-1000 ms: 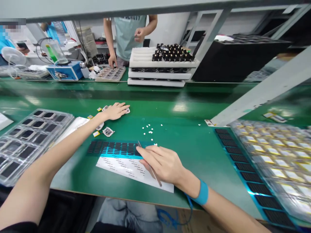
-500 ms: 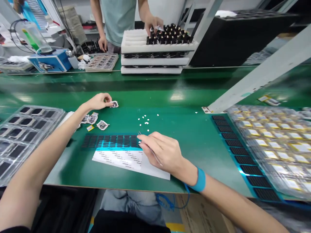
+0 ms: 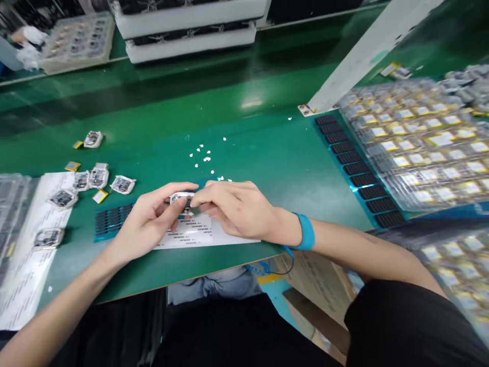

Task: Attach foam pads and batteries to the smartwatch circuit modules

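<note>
White-rimmed gadget [image 3: 185, 195] pinched between thumb and fingers of left hand [image 3: 147, 221], over printed sheet [image 3: 198, 233]; right hand [image 3: 241, 209] curled at gadget's edge, cannot tell its grip.

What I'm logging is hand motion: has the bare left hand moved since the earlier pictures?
Yes: the left hand moved back, closer to the near edge of the green tabletop.

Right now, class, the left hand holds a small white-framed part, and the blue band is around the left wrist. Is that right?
Not quite: the head view shows the blue band around the right wrist. The left hand does hold the small white-framed part.
</note>
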### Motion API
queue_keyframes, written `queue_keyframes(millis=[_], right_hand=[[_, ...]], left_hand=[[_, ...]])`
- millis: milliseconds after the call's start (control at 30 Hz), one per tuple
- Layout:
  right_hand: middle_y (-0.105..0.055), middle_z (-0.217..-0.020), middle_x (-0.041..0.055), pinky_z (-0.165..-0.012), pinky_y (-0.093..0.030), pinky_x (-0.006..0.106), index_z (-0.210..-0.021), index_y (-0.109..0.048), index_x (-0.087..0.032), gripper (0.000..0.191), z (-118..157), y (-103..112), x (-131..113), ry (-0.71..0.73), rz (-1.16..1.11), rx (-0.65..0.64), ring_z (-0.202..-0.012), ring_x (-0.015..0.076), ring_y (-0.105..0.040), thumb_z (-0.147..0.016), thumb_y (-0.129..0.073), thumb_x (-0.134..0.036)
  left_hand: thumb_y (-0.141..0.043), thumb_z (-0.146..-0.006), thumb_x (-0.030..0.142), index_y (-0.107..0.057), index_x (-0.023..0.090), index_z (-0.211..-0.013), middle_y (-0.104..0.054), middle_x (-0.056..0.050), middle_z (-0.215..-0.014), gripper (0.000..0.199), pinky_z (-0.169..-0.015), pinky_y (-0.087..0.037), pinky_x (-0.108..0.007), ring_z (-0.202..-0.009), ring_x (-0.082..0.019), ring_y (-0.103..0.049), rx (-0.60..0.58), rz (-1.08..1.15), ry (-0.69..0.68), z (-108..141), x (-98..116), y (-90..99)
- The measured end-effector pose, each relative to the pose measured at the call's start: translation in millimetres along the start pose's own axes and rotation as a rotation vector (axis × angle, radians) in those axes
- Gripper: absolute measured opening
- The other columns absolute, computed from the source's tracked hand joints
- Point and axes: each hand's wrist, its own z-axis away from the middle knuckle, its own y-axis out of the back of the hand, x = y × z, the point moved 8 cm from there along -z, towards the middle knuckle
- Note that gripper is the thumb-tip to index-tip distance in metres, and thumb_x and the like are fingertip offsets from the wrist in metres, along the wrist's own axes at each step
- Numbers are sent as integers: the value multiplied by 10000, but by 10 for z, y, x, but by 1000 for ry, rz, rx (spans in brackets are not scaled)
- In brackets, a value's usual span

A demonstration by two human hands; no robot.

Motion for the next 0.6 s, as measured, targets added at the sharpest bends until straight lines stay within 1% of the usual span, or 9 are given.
queue_keyframes(millis=[67,100,167,233,300,367,433,533,600], right_hand=[[-700,-887,-34,-550,-364,213,-1076,-595,-170,218,27,-68,0,15,12,-51,-737,64,-617,-1070,-387,-237],[-707,-881,-37,-530,-342,223,-1075,-608,-174,210,39,-107,-16,40,45,-88,-716,68,-617,-1059,-406,-232],[-702,-832,-38,-495,-294,245,-998,-634,-178,217,55,-167,-34,70,102,-149,-646,73,-583,-1036,-424,-219],[-678,-772,-46,-483,-271,252,-885,-629,-182,214,56,-162,-34,71,103,-136,-597,69,-538,-1007,-454,-196],[-672,-776,-51,-483,-277,242,-862,-624,-184,180,50,-121,1,25,63,-87,-575,58,-510,-996,-505,-208],[-688,-827,-46,-483,-290,228,-937,-642,-184,158,49,-105,47,-35,20,-73,-581,49,-522,-1010,-549,-290],[-706,-883,-34,-484,-304,218,-1042,-652,-180,203,54,-120,68,-72,-5,-98,-615,45,-563,-1012,-568,-363],[-720,-890,-32,-481,-313,224,-1036,-665,-171,185,64,-120,37,-69,36,-94,-668,45,-621,-1006,-586,-336],[-730,-891,-31,-479,-316,232,-987,-674,-168,163,73,-114,1,-56,88,-75,-682,48,-637,-1006,-586,-304]], left_hand=[[-622,-904,364,-706,175,-1182,-556,23,-553,347,-390,-312,-203,-433,-104,-410,-22,-36,-27,33,7,-35],[-606,-920,349,-708,178,-1191,-516,38,-525,336,-388,-300,-201,-427,-100,-387,-11,-56,-45,53,7,-31],[-571,-950,317,-709,185,-1204,-430,66,-471,317,-372,-246,-198,-399,-86,-318,41,-85,-74,96,-5,1],[-552,-965,287,-705,185,-1212,-398,80,-457,308,-364,-212,-198,-386,-76,-276,98,-74,-90,136,-30,32],[-546,-971,267,-700,183,-1212,-424,80,-468,298,-363,-209,-195,-383,-70,-273,135,-30,-92,169,-58,43],[-546,-976,265,-699,187,-1208,-482,68,-498,289,-370,-235,-193,-391,-70,-307,146,4,-92,197,-75,30],[-541,-982,262,-698,199,-1210,-566,49,-567,284,-380,-253,-194,-407,-68,-336,163,-9,-105,224,-73,17],[-535,-984,240,-694,210,-1220,-623,43,-640,286,-391,-255,-193,-424,-59,-343,215,-80,-140,250,-61,8],[-528,-985,224,-690,204,-1224,-600,58,-615,289,-393,-257,-190,-422,-57,-330,242,-104,-157,251,-68,-5]])
